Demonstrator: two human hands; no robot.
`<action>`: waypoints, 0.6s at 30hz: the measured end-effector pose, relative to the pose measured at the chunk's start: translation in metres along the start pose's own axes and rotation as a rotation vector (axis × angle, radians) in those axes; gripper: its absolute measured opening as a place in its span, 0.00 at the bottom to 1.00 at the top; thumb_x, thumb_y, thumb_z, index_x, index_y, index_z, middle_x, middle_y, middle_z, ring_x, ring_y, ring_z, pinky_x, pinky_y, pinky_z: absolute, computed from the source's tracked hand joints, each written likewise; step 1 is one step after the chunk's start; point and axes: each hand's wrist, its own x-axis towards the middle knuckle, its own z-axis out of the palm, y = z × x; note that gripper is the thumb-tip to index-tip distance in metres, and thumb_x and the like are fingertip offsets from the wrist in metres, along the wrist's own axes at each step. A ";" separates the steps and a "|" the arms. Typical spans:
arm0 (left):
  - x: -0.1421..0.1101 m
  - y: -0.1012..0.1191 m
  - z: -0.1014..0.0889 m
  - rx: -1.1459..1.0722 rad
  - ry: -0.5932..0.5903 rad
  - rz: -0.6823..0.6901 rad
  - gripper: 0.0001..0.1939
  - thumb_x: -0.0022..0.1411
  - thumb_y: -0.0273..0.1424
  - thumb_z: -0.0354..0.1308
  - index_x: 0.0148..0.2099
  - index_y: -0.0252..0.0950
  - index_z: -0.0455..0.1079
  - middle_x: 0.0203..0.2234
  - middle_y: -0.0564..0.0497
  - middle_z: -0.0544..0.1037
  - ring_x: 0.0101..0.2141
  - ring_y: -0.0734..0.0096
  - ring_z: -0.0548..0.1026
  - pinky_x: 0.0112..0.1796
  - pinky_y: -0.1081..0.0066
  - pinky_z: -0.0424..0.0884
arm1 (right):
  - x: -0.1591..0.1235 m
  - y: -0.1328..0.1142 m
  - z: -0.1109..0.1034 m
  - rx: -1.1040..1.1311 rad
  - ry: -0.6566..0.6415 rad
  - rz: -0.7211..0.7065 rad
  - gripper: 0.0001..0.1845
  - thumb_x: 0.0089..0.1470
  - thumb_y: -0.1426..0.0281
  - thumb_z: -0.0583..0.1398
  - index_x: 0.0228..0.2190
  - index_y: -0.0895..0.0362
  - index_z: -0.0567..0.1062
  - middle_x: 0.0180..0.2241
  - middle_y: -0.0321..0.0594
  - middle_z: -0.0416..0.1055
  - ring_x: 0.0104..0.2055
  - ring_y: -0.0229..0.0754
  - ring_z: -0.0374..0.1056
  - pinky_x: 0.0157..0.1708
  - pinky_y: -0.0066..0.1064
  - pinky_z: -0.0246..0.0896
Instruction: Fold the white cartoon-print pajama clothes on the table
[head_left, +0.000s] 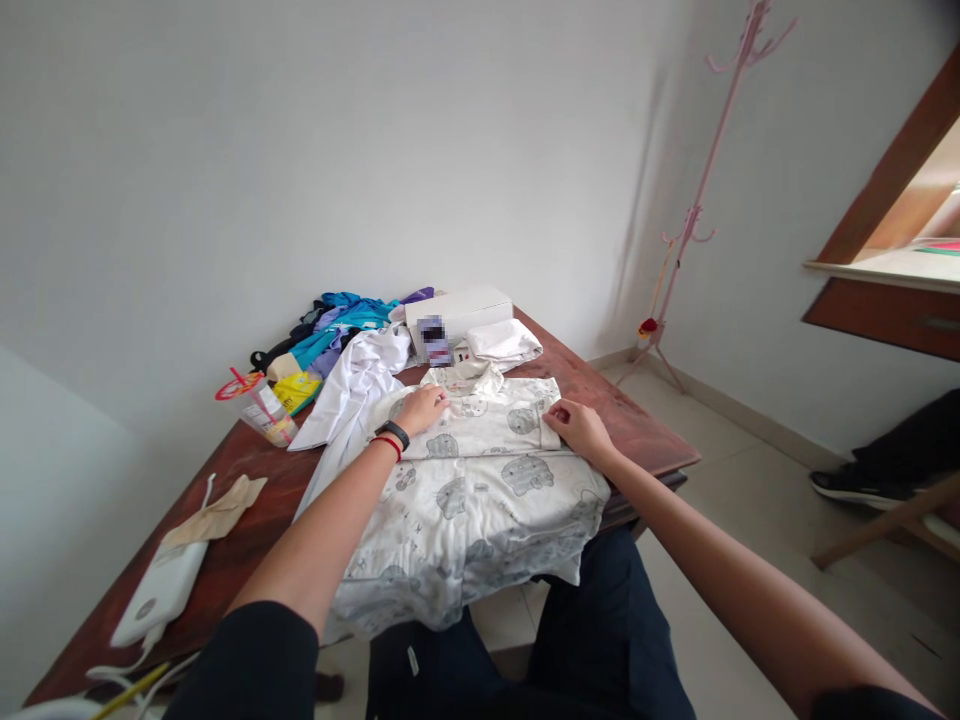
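A white shirt (517, 475) printed with grey bears lies across the table, its collar (480, 380) toward the wall and its lower part hanging over the near edge. My left hand (421, 412), with a dark band and a red string at the wrist, rests on the shirt's left upper part, fingers drawn together on the cloth. At the opposite side, my right hand (581, 430) pinches the edge of the shirt between thumb and fingers. A plain white garment (367, 370) lies partly beneath the shirt's left side.
Behind the shirt are a folded white cloth (504, 342), a white box (480, 302) and a pile of coloured clothes (337, 320). A plastic cup (266, 415) stands at the left, near a white power strip (161, 595). A pink coat rack (705, 190) stands in the corner.
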 end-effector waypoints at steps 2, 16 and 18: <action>0.002 0.000 0.000 0.001 0.026 -0.016 0.08 0.69 0.35 0.56 0.44 0.41 0.74 0.47 0.47 0.78 0.48 0.61 0.77 0.50 0.66 0.70 | 0.000 0.001 0.000 0.031 0.017 -0.008 0.09 0.57 0.61 0.62 0.31 0.53 0.78 0.27 0.37 0.77 0.30 0.42 0.69 0.31 0.29 0.56; -0.003 0.023 0.005 0.026 0.241 -0.199 0.13 0.70 0.31 0.52 0.54 0.38 0.71 0.68 0.39 0.57 0.65 0.48 0.64 0.60 0.53 0.66 | -0.001 -0.002 0.000 0.077 0.034 0.020 0.11 0.56 0.60 0.61 0.31 0.54 0.77 0.28 0.39 0.77 0.31 0.44 0.70 0.32 0.30 0.58; -0.006 0.031 0.007 -0.025 0.251 -0.101 0.18 0.72 0.34 0.51 0.60 0.37 0.68 0.71 0.40 0.55 0.67 0.50 0.60 0.64 0.54 0.62 | -0.001 -0.003 0.000 0.070 0.042 0.017 0.11 0.56 0.60 0.61 0.30 0.54 0.77 0.28 0.39 0.76 0.30 0.43 0.69 0.32 0.30 0.57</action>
